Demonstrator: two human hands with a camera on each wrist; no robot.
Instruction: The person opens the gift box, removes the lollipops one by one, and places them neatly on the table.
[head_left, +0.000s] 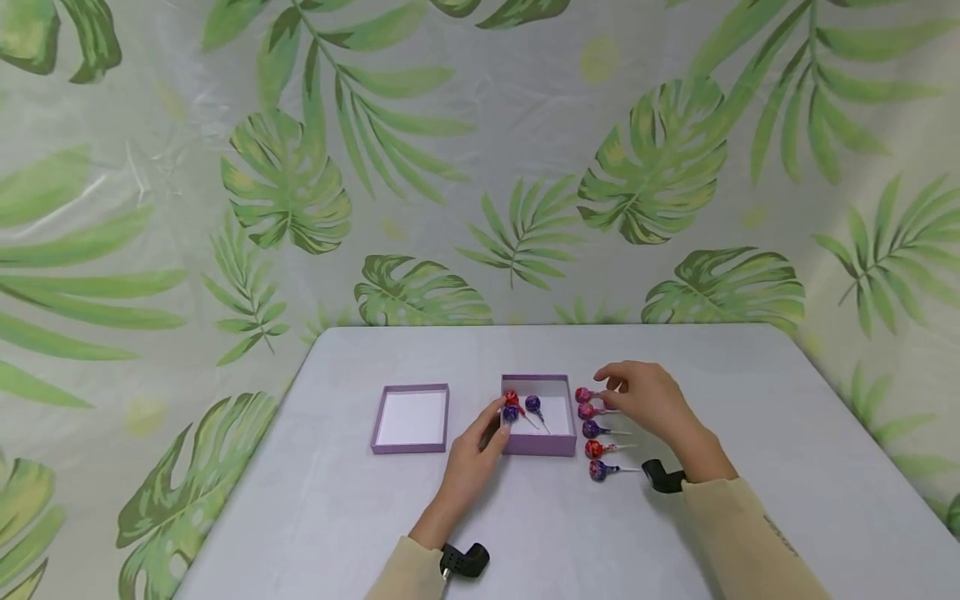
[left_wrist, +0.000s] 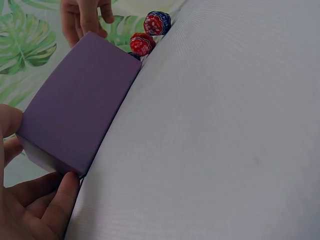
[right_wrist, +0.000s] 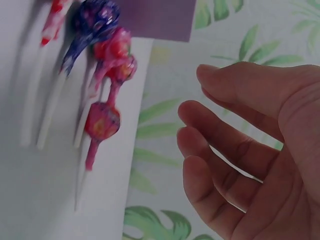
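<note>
At table, left hand spread against box, right hand relaxed, half-hiding lollipop

Soft, even light fills the room, I notice, leaving only a faint shadow beside the right sleeve at lower right and a creased sheen on the leafy backdrop at upper left. Both wrist views are dimmer and greyer; the right one blurs the lollipops at upper left.
</note>
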